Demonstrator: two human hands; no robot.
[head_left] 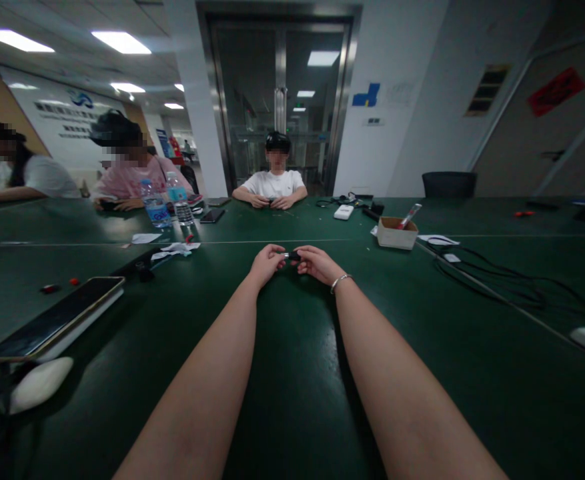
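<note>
Small black-and-silver object [293, 256] is held at both ends over the middle of a dark green worktop [292, 373]. At left lies a gold-edged black smartphone [57, 317]; next, the left hand [268, 262] pinches the silver end in its fingers; the right hand [317, 262], a silver bangle [339, 283] at its wrist, pinches the black end likewise; farther right stands a pale, open-topped box [396, 239].
</note>
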